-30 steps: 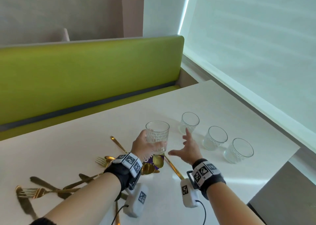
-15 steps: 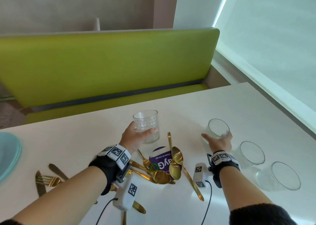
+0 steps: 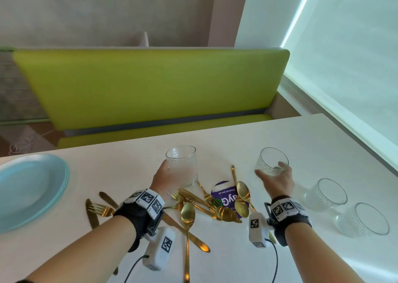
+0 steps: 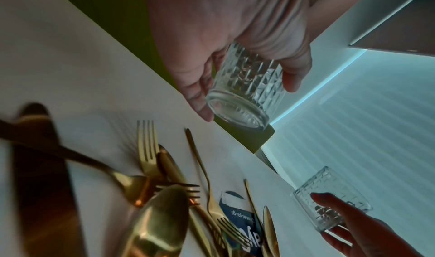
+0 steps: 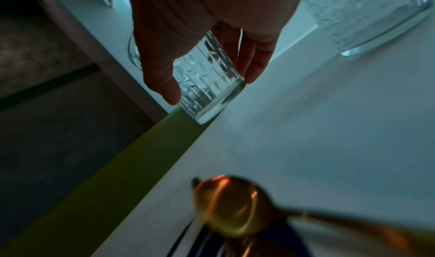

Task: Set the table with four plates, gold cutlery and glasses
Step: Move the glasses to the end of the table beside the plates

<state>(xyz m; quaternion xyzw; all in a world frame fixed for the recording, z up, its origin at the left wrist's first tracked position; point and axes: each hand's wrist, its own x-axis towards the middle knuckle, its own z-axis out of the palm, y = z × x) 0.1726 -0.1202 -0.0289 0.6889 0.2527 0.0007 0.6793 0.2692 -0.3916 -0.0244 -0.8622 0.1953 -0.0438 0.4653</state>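
Note:
My left hand (image 3: 165, 179) grips a clear patterned glass (image 3: 183, 164) and holds it above the white table (image 3: 301, 140); the same glass (image 4: 244, 91) fills the left wrist view. My right hand (image 3: 277, 179) grips a second glass (image 3: 271, 161), tilted and lifted off the table, seen close as the second glass (image 5: 207, 80). Two more glasses (image 3: 327, 194) (image 3: 366, 220) stand at the right. Gold cutlery (image 3: 206, 203), several spoons, forks and knives, lies in a heap between my wrists. Light blue plates (image 3: 32, 188) sit stacked at the far left.
A purple round sticker (image 3: 226, 196) lies under the cutlery. A green bench (image 3: 150, 88) runs along the table's far side. A window blind (image 3: 349, 52) lines the right side. A gold fork and knives (image 3: 97, 209) lie apart near the plates.
My right hand reached to the nearest standing glass, closed round it and lifted it. My left hand kept its glass raised. The view swung left, bringing the plates in.

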